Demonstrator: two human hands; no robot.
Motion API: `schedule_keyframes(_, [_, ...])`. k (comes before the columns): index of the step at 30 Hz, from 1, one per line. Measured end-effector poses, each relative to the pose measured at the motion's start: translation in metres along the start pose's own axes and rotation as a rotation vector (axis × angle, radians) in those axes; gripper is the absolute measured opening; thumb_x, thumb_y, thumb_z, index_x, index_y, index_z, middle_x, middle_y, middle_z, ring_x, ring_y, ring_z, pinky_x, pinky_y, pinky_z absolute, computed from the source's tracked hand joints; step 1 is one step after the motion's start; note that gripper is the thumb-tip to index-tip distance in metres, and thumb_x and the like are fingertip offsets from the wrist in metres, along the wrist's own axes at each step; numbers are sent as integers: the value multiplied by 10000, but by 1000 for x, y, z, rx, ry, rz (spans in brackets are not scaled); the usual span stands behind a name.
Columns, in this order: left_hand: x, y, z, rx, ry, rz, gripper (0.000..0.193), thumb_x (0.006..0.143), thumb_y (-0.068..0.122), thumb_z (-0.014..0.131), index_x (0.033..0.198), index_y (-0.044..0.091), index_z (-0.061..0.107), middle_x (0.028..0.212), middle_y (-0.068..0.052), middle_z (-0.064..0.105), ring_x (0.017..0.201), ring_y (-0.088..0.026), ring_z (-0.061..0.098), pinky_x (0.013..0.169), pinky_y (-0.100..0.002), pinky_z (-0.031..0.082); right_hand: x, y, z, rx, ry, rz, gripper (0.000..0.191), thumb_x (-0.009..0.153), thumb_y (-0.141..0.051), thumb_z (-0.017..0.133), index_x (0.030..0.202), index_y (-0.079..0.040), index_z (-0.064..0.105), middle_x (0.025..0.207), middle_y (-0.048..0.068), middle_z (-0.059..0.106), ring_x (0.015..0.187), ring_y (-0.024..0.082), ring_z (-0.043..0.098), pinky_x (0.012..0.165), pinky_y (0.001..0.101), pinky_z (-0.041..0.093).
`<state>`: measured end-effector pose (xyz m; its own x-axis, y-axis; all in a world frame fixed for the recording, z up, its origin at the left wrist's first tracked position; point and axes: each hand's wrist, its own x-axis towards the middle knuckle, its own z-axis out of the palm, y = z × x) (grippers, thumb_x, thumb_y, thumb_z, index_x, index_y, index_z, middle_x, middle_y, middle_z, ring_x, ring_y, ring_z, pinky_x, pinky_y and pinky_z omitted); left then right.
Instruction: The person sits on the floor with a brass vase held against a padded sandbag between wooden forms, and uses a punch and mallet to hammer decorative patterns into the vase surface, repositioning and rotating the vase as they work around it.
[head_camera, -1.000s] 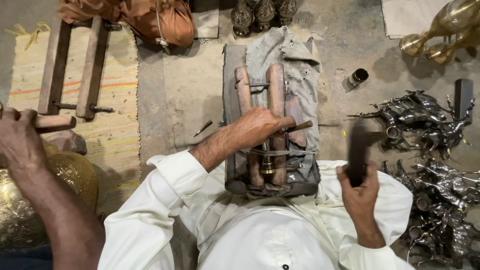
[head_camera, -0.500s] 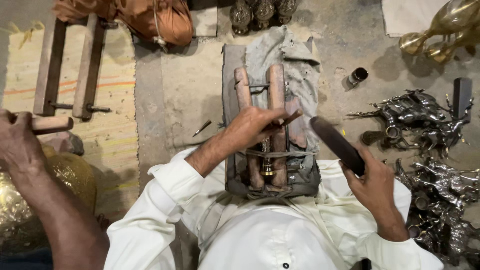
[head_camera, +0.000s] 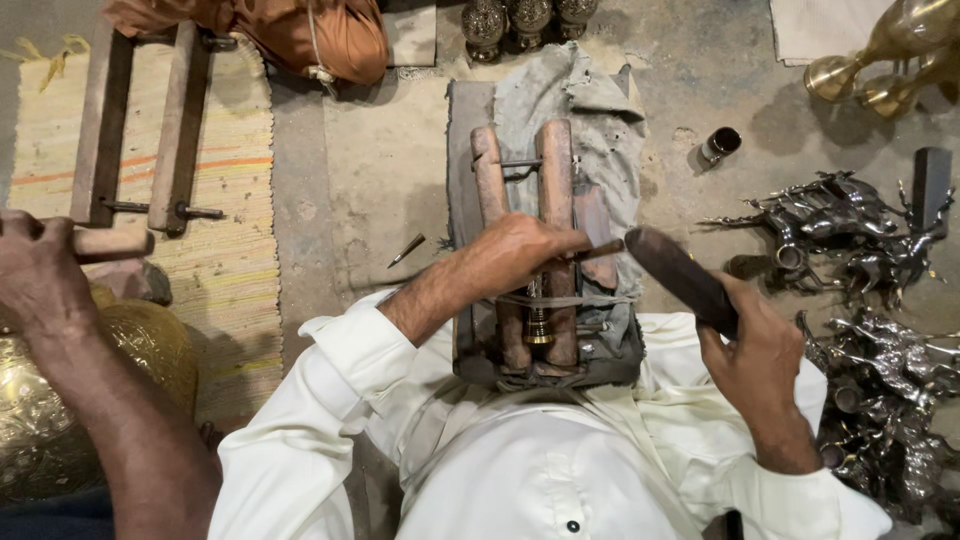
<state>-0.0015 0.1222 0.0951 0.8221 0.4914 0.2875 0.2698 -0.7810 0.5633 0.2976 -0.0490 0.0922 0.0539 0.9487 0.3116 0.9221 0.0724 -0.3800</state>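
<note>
Now right hand (head_camera: 762, 350) grips dark mallet (head_camera: 680, 275) pointing up-left; left hand (head_camera: 520, 255) clasps chisel (head_camera: 600, 250).

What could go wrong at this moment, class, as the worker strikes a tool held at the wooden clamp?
1. The left hand grips a thin tool close beside the dark mallet that the right hand holds; a misjudged blow might hit the fingers.
2. The small brass piece sits between the wooden clamp bars; an off-line strike might loosen or mar it.
</note>
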Motion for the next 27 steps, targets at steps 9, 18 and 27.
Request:
schedule_keyframes(9, [-34, 14, 8, -315, 368, -459, 312, 919, 253, 765, 1135, 47, 674, 954, -126, 792, 823, -202, 801, 701, -341, 683, -2, 10, 25, 635, -314, 362, 384, 878, -199, 820, 1191, -55, 653, 804, -19, 535, 635, 48, 440, 506, 242, 353])
schedule_keyframes(18, [-56, 29, 61, -394, 749, -449, 282, 971, 243, 747, 1147, 36, 669, 971, -110, 788, 920, -208, 803, 789, -340, 667, 27, -6, 27, 688, -388, 243, 461, 851, -178, 811, 1242, -25, 621, 882, 41, 687, 698, 91, 615, 536, 248, 495])
schedule_keyframes(27, [-55, 42, 62, -250, 769, -433, 291, 996, 236, 724, 1176, 26, 632, 973, -117, 771, 892, -217, 800, 746, -337, 666, 79, -61, -22, 315, -41, -194, 407, 884, -127, 828, 1228, -8, 646, 975, 153, 752, 796, 234, 744, 700, 363, 566])
